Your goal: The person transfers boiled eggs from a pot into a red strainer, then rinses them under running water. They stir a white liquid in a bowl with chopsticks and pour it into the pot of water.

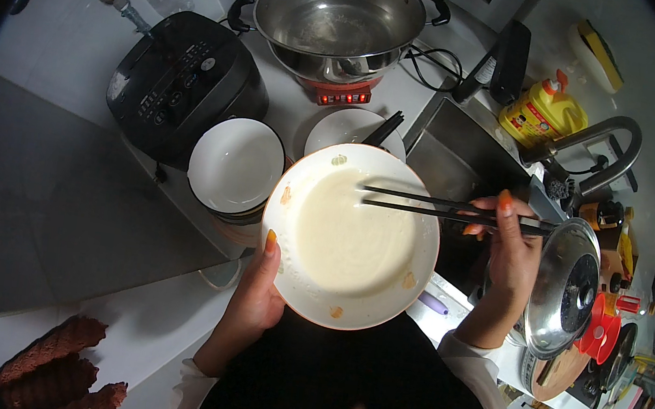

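Gripping a plate (367, 313) in one hand and chopsticks (425, 207) in the other

Head view: clamping the left rim of the white plate with the left hand (252, 295), with the thumb on top (mostly hidden beneath, the rest of the grip). Holding it above the surface (281, 84), in the middle of the view, close in front of a black top (355, 380) with white sleeves (186, 389). Decorated around the edge with small orange and green prints; covered across the middle with a pale, creamy liquid (351, 244).

Closing the right hand (514, 252) around the two black chopsticks, apart from the left hand. Pointing them leftward across the plate's right rim, with the tips at the liquid (cannot tell whether dipped in or just above).

Showing beyond, on the white surface, a wide steel pot (312, 62) with two black handles, set over a red base (333, 95) with lit lights. Showing to its left a black rice cooker (192, 77), and nearer the plate a white bowl (237, 165) stacked on others. Covering, with the plate's far edge, part of a smaller white dish (337, 128).

Showing to the right a dark sink (462, 143), a curved tap (632, 152), a yellow bottle (547, 113) and, just past the right hand, a shiny round lid (558, 261).
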Demonstrator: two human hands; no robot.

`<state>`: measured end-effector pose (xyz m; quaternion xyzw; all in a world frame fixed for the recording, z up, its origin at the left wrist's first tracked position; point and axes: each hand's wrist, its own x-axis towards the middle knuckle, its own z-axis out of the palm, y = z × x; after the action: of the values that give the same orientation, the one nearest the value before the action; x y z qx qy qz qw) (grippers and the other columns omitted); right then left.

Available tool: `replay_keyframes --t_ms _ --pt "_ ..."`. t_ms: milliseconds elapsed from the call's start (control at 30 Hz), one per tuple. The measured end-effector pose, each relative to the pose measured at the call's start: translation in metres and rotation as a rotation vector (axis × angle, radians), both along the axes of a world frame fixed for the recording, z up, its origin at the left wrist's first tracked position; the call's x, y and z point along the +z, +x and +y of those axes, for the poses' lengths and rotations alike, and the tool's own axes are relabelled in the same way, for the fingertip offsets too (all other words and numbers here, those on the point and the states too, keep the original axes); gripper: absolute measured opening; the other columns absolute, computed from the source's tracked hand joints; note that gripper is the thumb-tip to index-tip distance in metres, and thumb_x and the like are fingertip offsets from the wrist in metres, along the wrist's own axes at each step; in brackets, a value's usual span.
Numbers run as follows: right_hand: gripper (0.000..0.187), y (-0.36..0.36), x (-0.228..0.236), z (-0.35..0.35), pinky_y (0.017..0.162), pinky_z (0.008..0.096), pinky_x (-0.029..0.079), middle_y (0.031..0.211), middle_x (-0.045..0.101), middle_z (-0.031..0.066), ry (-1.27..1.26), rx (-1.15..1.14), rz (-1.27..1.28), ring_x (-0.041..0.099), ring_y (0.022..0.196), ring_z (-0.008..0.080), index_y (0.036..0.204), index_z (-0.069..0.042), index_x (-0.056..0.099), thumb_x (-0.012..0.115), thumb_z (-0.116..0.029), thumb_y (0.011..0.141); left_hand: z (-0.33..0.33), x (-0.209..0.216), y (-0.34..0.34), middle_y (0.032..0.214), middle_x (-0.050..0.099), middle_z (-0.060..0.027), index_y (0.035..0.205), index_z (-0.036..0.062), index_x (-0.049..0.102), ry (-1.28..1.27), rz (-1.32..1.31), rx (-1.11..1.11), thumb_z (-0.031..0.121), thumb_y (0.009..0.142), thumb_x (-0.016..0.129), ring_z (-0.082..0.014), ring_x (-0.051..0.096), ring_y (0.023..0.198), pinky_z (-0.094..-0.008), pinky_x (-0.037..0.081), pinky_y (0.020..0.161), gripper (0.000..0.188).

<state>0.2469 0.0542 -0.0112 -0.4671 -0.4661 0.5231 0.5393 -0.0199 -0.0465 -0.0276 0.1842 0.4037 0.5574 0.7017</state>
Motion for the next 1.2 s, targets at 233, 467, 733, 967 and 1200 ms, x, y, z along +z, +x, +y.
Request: replay_keyframes --t_ms 233,467,733,967,1200 --pt "0.025 -0.005 -0.004 -0.003 0.056 0.0265 0.05 0.077 0.066 0.0162 -0.044 0.277 0.106 0.063 0.06 0.0185 0.085 0.007 0.064 0.056 -0.017 0.089 0.001 0.0 0.001 0.143 0.028 -0.0126 0.14 0.0044 0.017 0.032 -0.009 -0.004 0.038 0.097 0.031 -0.0242 0.03 0.131 -0.0393 0.025 0.107 0.056" --pt "0.025 0.026 0.018 -0.01 0.047 0.0246 0.049 0.071 0.064 0.0154 -0.048 0.221 -0.022 0.061 0.052 0.0178 0.08 0.006 0.063 0.059 -0.017 0.087 -0.001 -0.001 -0.001 0.144 0.027 -0.013 0.141 0.0047 0.017 0.028 0.019 0.014 0.039 0.097 0.03 -0.0248 0.029 0.131 -0.0397 0.025 0.108 0.057" --pt "0.022 0.023 0.022 -0.016 0.052 0.0278 0.049 0.082 0.064 0.0176 0.088 -0.034 -0.124 0.063 0.064 0.0226 0.089 0.001 0.059 0.057 -0.021 0.088 -0.001 -0.005 0.0 0.144 0.026 -0.0134 0.141 0.0053 0.017 0.035 0.022 0.012 0.041 0.097 0.03 -0.0255 0.03 0.131 -0.0407 0.026 0.107 0.058" --pt "0.023 -0.015 0.015 -0.007 0.058 0.0271 0.049 0.081 0.065 0.0177 0.215 0.077 0.013 0.063 0.062 0.0192 0.086 0.006 0.063 0.056 -0.016 0.089 0.003 0.0 0.002 0.143 0.028 -0.013 0.141 0.0033 0.016 0.056 0.011 -0.048 0.044 0.097 0.026 -0.0225 0.03 0.131 -0.0374 0.026 0.107 0.061" --pt "0.022 -0.03 0.008 -0.01 0.06 0.0253 0.049 0.077 0.066 0.0151 0.216 0.229 0.061 0.062 0.063 0.0156 0.085 0.007 0.065 0.059 -0.014 0.088 0.0 0.0 0.002 0.142 0.029 -0.0129 0.14 0.0049 0.019 0.065 0.016 -0.023 0.043 0.096 0.028 -0.0247 0.032 0.13 -0.0394 0.027 0.107 0.059"
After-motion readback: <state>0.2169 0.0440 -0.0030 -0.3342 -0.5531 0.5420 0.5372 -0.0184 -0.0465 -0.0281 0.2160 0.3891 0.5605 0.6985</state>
